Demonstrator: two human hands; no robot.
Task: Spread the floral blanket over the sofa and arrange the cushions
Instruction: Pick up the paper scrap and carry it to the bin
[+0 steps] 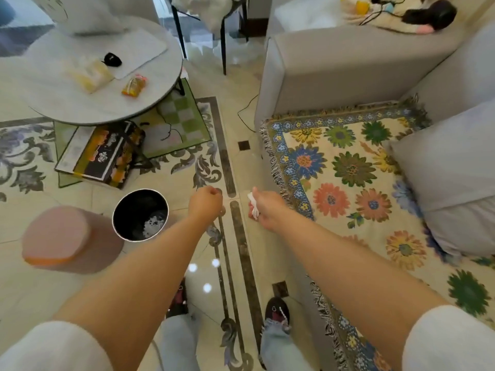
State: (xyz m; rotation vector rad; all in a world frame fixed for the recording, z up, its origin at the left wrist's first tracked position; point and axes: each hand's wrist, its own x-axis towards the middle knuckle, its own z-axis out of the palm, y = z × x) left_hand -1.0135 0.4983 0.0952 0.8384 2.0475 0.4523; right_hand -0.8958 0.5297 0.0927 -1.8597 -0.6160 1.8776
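Already spread over the sofa (348,62) seat: blanket (348,170), cream ground, woven with big daisy-like flowers in blue, green, red-orange and yellow. Bordered by a band of small blue and yellow blossoms, edged with a dark-and-cream fringe. Near corner draped off the seat's front edge, fringe hanging toward the floor (241,108); far edge bunched against the grey armrest. Lying flat over most of the seat, slightly rumpled at the back right.

Resting on the blanket at right, against the backrest: cushion (452,170), pale lilac-grey, plain, overlapping the flowers beneath it.

Left hand (205,206) out over the floor tiles, fingers curled into a loose fist, apparently holding nothing, well clear of the blanket. Right hand (263,210) just beside the fringe corner, fingers curled round a small white scrap (253,203), crumpled, poking out above and below the fist; what the scrap is, impossible to tell. Neither hand touching the blanket.

Below the left arm: open bin (140,214), dark inside, with white bits at the bottom, and beside it a blurred pink stool (59,236). Further left, round table (88,103) with a snack packet (134,87), a tissue pack and a small black object on top; printed box (104,153) half under it on a green checked mat (184,121). On top of the armrest at upper right, plush toy (401,14) with a cable across it
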